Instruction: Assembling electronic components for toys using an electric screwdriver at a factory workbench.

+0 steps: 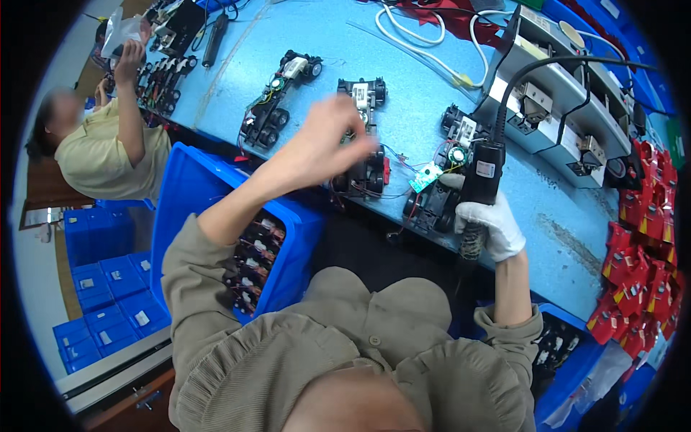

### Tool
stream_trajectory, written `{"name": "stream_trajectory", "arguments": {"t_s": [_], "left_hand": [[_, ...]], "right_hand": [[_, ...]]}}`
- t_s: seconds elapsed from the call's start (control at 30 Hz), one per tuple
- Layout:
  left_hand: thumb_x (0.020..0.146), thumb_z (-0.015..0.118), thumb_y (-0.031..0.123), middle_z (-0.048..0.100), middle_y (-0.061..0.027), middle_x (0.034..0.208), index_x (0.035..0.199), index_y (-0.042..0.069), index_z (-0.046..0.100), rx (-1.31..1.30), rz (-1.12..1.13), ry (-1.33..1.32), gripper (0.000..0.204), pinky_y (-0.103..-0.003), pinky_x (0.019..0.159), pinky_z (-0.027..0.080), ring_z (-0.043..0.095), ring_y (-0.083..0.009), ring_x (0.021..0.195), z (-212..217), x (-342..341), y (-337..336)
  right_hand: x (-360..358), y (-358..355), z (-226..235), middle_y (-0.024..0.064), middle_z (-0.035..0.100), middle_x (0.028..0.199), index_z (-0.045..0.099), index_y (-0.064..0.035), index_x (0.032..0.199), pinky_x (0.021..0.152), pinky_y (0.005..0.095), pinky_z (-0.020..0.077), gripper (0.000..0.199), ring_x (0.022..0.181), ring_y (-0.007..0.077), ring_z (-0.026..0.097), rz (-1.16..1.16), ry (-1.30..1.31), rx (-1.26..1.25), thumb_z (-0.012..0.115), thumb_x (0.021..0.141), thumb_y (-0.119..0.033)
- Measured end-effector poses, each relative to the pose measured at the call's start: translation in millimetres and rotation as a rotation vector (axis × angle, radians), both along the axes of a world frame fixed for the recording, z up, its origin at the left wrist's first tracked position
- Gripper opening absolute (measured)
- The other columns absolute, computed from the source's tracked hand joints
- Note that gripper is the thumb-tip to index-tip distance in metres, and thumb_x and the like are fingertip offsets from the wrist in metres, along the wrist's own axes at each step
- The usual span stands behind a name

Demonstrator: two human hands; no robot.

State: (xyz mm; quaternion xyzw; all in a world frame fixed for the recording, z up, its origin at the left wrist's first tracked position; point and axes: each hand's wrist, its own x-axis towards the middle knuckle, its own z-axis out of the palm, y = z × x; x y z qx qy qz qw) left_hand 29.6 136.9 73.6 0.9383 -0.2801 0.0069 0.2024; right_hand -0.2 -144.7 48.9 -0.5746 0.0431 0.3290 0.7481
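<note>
Two hands work at the blue bench [288, 43]. My bare left hand [324, 144] pinches the middle chassis [363, 144], its long axis running near to far. My gloved right hand [489, 227] clamps a black driver [481, 180] just right, beside another chassis [443, 176].

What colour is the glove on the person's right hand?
White; the gloved right hand grips a black electric screwdriver, seen best in the head view.

One head-worn fisheye view, looking steeply down and forward over the wearer's own chest onto a blue workbench [432, 93]. Close range; hands sit mid-frame. Edges bend at the rim, corners black. No second view to compare.
</note>
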Motion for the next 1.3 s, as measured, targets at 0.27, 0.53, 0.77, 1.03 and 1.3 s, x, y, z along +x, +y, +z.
{"name": "stream_trajectory", "arguments": {"t_s": [0.27,0.53,0.77,1.03,1.3], "left_hand": [[0.068,0.066,0.025,0.047,-0.0270,0.105,0.109,-0.003,0.047,-0.103,0.500,0.147,0.053,-0.034,0.070,0.047,0.055,-0.0294,0.077,-12.7,37.7,-6.6],[0.068,0.066,0.023,0.053,-0.0192,0.098,0.106,-0.001,0.051,-0.209,0.342,0.144,0.048,-0.029,0.065,0.048,0.056,-0.0218,0.071,10.3,42.1,19.8],[0.068,0.069,0.027,0.051,-0.0206,0.105,0.106,0.001,0.053,0.001,0.194,-0.236,0.049,-0.034,0.075,0.046,0.055,-0.0283,0.085,-41.3,38.8,8.8],[0.066,0.073,0.020,0.044,-0.0219,0.116,0.127,0.000,0.034,-0.225,-0.161,0.174,0.076,-0.043,0.094,0.033,0.041,-0.0365,0.112,-43.3,-59.8,-69.7],[0.085,0.052,0.014,0.055,-0.0105,0.059,0.093,-0.001,0.056,-0.384,-0.049,1.169,0.017,-0.031,0.050,0.041,0.053,-0.0260,0.051,10.0,-58.3,-46.8]], "right_hand": [[-15.5,-3.3,-5.7,0.0030,0.056,0.068,0.054,0.0035,0.113,0.053,0.0236,0.0431,0.054,0.054,0.0101,0.051,0.022,-0.003,-0.015,0.068,0.063,-0.014],[-18.5,-10.1,-9.1,0.0042,0.058,0.071,0.054,0.0029,0.113,0.054,0.0238,0.0439,0.057,0.056,0.0102,0.052,0.028,-0.026,-0.004,0.070,0.062,-0.015],[-27.3,-15.4,-5.4,0.0051,0.060,0.075,0.054,0.0031,0.113,0.055,0.0237,0.0448,0.059,0.058,0.0105,0.054,0.001,-0.070,-0.091,0.071,0.060,-0.017],[-35.8,-35.9,-3.6,0.0043,0.060,0.076,0.051,0.0042,0.116,0.056,0.0224,0.0445,0.065,0.059,0.0101,0.053,-0.059,-0.033,-0.052,0.072,0.059,-0.017],[-34.9,-34.1,8.4,0.0063,0.061,0.083,0.053,0.0042,0.112,0.060,0.0220,0.0436,0.060,0.064,0.0098,0.054,-0.049,-0.139,0.051,0.072,0.058,-0.015]]}}
